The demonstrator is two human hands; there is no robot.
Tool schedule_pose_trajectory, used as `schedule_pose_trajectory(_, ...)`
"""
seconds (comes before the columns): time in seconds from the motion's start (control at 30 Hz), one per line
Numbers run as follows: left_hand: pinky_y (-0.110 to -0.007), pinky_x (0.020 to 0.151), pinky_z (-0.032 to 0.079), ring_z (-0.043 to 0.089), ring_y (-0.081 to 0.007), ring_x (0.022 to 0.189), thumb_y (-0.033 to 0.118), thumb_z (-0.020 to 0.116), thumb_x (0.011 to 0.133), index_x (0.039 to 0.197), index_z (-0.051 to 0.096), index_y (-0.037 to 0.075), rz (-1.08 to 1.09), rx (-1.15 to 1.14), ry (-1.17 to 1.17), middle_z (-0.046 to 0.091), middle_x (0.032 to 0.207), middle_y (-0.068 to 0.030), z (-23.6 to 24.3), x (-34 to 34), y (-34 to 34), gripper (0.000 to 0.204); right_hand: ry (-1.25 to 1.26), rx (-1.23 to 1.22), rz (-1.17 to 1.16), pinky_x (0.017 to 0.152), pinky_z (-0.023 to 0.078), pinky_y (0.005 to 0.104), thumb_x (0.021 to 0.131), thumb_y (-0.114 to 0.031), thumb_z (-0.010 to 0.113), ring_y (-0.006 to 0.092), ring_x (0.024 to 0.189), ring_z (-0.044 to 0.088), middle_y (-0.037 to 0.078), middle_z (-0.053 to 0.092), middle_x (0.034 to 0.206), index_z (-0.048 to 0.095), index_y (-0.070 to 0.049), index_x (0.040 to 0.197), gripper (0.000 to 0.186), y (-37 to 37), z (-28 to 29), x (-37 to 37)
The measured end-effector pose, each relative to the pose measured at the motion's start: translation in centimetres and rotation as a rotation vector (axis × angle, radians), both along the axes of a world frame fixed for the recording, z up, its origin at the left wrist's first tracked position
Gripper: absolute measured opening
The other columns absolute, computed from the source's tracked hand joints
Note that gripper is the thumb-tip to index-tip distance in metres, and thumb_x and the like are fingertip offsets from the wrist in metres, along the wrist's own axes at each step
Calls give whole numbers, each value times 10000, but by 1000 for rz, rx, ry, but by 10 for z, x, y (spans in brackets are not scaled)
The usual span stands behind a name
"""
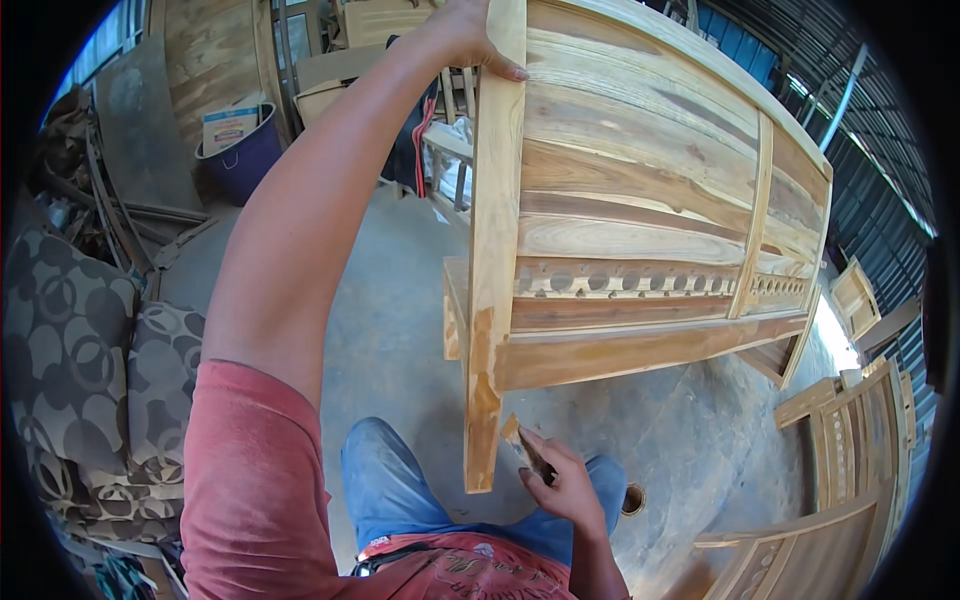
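Observation:
A large slatted wooden furniture panel [630, 210], like a headboard, is tilted in front of me, with a row of round cutouts along its lower part. My left hand [465, 38] reaches far up and grips its left corner post [494, 190], the thumb lying over the face. Darker, wet-looking patches mark the post's lower end. Low down, just right of that end, my right hand [565, 490] is closed around a paintbrush [530, 455]. The bristles point up toward the post, and I cannot tell whether they touch it. Beside my right knee stands a small round tin [633, 499].
Patterned cushions [75, 350] are piled at the left. A purple bucket [243, 155] with a box in it stands at the far left. More slatted wooden panels [850, 450] lean at the right. Grey concrete floor [390, 290] runs beneath the panel.

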State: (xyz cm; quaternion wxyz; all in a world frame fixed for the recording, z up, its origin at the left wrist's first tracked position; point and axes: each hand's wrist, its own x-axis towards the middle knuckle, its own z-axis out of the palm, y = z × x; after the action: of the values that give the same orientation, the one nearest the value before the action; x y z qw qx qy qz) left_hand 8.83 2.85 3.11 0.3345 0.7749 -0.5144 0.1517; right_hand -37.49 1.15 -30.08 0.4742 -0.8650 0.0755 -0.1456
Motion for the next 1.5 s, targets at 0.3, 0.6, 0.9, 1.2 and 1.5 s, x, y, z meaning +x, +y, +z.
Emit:
schedule_pose_trajectory(0.3,-364,909,533,661,-293,1029,342,947,668,1296,643,-21,100,-158,95,664,1232,-214,-32,-5,1,787,-128,36,-142,749,445,261,863,10,672,178,800,538,74,617,1002,608,-37,1410,552,-18,11,20)
schedule_pose_trajectory(0.6,-298,709,548,686,-206,743,358,904,744,1074,760,-14,-103,-62,635,756,914,-117,-38,0,-8,518,-268,-511,-134,725,465,342,896,-30,661,262,811,539,121,572,1044,646,-120,1391,503,-61,88,88)
schedule_pose_trajectory(0.9,-297,658,538,667,-203,664,407,890,750,978,770,-46,-78,-18,612,747,821,-119,-40,17,-16,521,-424,-1155,-106,707,429,378,917,-68,644,233,773,477,82,494,916,709,-194,1322,430,-100,184,202)
schedule_pose_trajectory(1.2,-321,603,524,639,-236,593,451,881,739,918,755,-84,133,-112,166,721,775,-137,-21,-48,37,578,-107,-1056,-213,660,464,399,911,-139,666,257,687,501,103,535,868,750,-155,1261,360,-74,215,177)
schedule_pose_trajectory(1.5,-326,584,525,632,-258,568,494,871,739,888,750,-101,123,-89,177,702,750,-151,-23,-43,34,625,168,-798,-192,643,481,390,893,-293,716,218,659,557,148,616,773,746,2,1193,422,-34,253,202)
